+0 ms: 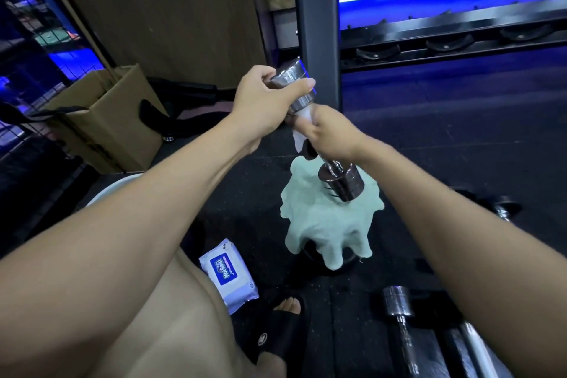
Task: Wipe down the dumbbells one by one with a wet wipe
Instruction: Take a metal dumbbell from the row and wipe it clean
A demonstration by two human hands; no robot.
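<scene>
Two spare dumbbells [399, 313] lie bottom right on the floor. Mid-frame, my right hand [331, 135] squeezes a wet wipe [302, 120] around the chrome dumbbell [322, 138]'s handle; my left hand [264, 101] clasps its upper head.

A chrome dumbbell [319, 132] is held off the floor, tilted, its far head at about 11 o'clock and its near head at about 5 o'clock. Each head is a stack of shiny round plates. A white wet wipe [302, 129] is bunched around the handle, mostly hidden, with a crumpled tail hanging toward 7 o'clock. The wipe pack [228, 273], white with a blue label, lies flat on the dark floor at 7 o'clock from the dumbbell. A second chrome dumbbell [400, 316] lies on the floor at 5 o'clock, its round head toward 12 o'clock. A third dumbbell [503, 209], dark and blurred, lies at 3 o'clock.
</scene>
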